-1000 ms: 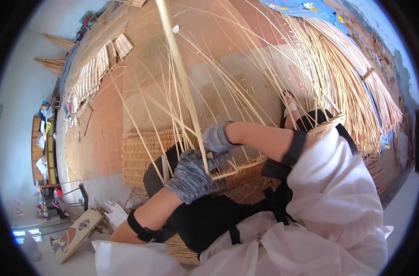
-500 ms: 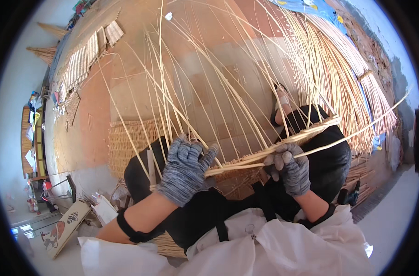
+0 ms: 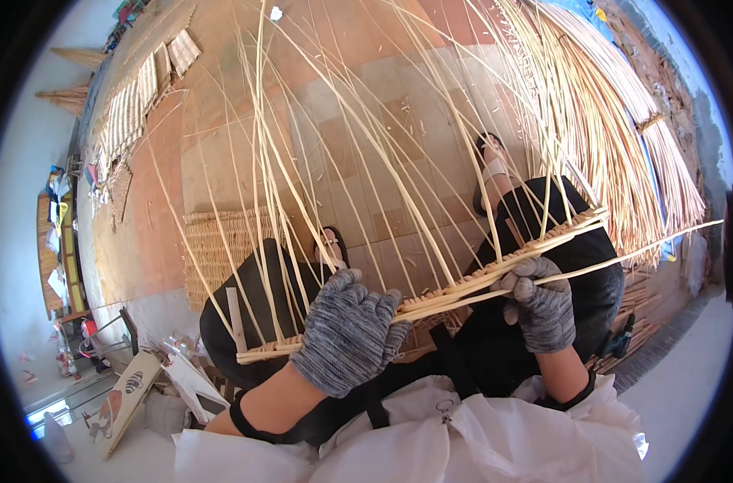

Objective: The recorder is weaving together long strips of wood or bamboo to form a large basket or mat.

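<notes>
Across my thighs lies a narrow wicker panel (image 3: 483,278), a woven band with long upright rods (image 3: 410,205) fanning away from it. My left hand (image 3: 346,332), in a grey knitted glove, is closed over the band left of its middle, fingers curled round the edge and hiding the weave beneath. My right hand (image 3: 539,310), gloved alike, pinches a long pale wicker rod (image 3: 632,254) just in front of the band. That rod runs left along the band toward my left hand, and its free end sticks out to the far right.
Bundles of loose rods (image 3: 596,137) lie on the floor at the right, beside a green-and-black tool (image 3: 621,338). A finished woven piece (image 3: 225,249) lies beyond my left knee. Woven strips (image 3: 137,105) rest farther left, near boards (image 3: 125,398) lower left.
My left hand has moved down and right, its fingers going from spread to curled round the band. My right hand has shifted right along the rod, whose far end has dropped. The panel's left end has lowered.
</notes>
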`<state>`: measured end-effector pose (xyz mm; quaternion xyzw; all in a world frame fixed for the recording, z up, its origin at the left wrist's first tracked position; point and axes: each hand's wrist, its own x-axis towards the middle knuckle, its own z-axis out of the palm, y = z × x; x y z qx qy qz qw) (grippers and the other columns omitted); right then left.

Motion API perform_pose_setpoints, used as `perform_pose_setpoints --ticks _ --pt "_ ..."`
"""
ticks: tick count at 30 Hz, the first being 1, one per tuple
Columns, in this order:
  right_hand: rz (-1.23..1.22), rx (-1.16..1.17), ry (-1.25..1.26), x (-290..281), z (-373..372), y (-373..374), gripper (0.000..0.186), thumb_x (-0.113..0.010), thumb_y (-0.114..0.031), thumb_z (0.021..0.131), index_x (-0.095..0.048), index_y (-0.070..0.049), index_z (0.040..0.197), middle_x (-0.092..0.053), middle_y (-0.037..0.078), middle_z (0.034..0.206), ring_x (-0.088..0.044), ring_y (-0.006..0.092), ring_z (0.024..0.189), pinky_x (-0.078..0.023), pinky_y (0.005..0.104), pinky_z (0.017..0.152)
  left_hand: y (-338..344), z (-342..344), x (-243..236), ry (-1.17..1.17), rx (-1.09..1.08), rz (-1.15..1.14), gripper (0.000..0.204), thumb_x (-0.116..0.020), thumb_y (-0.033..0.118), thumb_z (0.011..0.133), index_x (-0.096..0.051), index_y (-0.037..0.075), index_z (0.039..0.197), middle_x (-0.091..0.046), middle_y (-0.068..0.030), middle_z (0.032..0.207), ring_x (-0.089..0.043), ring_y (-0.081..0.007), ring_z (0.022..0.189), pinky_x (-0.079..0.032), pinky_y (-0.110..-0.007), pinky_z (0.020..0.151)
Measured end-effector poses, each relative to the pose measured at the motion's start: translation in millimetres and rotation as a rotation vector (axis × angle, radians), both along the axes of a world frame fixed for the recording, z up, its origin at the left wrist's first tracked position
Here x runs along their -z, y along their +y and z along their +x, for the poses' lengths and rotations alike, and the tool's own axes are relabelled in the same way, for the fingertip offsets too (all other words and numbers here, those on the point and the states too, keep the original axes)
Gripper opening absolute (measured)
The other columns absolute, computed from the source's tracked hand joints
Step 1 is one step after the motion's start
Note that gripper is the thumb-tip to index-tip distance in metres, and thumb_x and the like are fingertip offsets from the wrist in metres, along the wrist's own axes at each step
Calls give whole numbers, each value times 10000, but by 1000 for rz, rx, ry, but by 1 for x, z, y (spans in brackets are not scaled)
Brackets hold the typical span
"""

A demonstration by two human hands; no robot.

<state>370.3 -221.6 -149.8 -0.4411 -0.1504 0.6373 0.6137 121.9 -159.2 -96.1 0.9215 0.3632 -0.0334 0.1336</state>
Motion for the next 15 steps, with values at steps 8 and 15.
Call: perform_pose_setpoints --ticks 8,15 --pt "5 -13 18 -1 2 2 222 -671 -56 716 -577 0 909 -613 124 790 -621 190 693 -528 239 428 -1 7 -5 -38 -82 -14 305 -534 292 761 -625 23 874 -595 -123 736 -564 -294 835 -325 -420 939" --pt "-38 -38 -66 -10 -1 -6 220 -655 -94 742 -573 14 915 -623 160 851 -629 223 722 -536 265 492 -3 9 -3 -108 -157 17 253 -646 243 658 -645 49 819 -603 -84 710 -553 -285 825 -346 -426 901"
